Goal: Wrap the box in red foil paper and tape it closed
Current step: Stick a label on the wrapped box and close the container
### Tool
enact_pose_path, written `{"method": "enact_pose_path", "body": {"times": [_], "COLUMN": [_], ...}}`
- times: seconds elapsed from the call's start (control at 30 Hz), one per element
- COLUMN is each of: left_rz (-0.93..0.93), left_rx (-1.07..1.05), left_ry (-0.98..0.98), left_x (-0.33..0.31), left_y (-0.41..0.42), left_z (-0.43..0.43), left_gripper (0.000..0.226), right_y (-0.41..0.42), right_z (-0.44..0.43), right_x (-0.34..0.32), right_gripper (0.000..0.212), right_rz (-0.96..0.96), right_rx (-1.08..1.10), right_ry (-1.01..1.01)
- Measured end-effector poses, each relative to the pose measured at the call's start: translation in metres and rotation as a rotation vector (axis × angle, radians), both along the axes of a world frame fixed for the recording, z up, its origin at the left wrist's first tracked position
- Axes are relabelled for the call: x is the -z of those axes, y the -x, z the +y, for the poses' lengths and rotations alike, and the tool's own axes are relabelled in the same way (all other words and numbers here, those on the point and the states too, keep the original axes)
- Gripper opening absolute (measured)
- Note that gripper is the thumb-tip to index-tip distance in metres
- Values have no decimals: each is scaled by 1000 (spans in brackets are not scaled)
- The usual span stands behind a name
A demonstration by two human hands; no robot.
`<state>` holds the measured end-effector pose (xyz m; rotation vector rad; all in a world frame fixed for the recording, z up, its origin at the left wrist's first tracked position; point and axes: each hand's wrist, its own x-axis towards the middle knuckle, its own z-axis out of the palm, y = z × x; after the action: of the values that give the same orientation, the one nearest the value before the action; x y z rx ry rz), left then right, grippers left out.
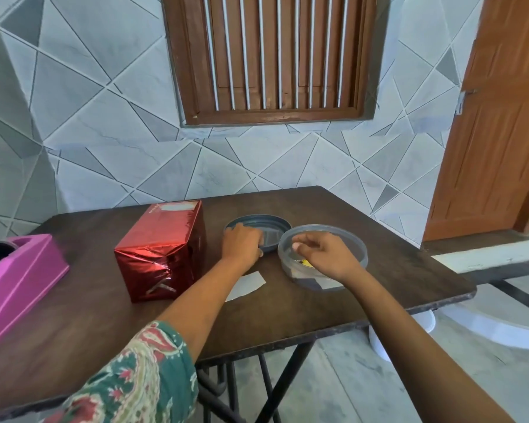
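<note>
Box (162,254) sits wrapped just left of the lid (272,232), looks pretty much done. My left hand (242,244) grips that lid, probably to cap the tub (353,239). My right hand (321,254) is curled inside the tub, can't tell if it's holding anything.

Pink plastic tape dispenser (22,270): cut off by the left frame edge.
White paper slip (251,282): near part hidden behind left forearm (208,300).
Clear round plastic container (348,236): contents small, partly under right hand (327,254), unidentifiable.
Dark grey round lid (269,236): near rim covered by left hand (242,244).
</note>
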<state>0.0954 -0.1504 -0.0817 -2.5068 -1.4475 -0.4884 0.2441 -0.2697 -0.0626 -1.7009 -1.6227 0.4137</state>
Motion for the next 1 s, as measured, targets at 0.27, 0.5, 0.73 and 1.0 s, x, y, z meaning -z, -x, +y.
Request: {"method": "enact_pose_path", "body": {"times": [0.27, 0.5, 0.73, 1.0], "left_rz": [-863, -1862, -1766, -1304], "left_rx": [69, 129, -76, -83], "left_ry": [65, 882, 1098, 927], "left_x": [-80, -99, -42, -40], "left_y": [-7, -11, -12, -28], "left_z": [-10, -35, -44, -50], "left_gripper": [10, 30, 30, 34], "right_y": [-18, -37, -54, -60], "right_z": [-11, -22, -28, -19], "right_x": [-7, -12, 3, 5], "right_gripper": [31, 41, 45, 42], "right_rz": [20, -18, 144, 215], "right_rx": [127, 312, 432, 481], "right_ry": [-64, -129, -81, 3]}}
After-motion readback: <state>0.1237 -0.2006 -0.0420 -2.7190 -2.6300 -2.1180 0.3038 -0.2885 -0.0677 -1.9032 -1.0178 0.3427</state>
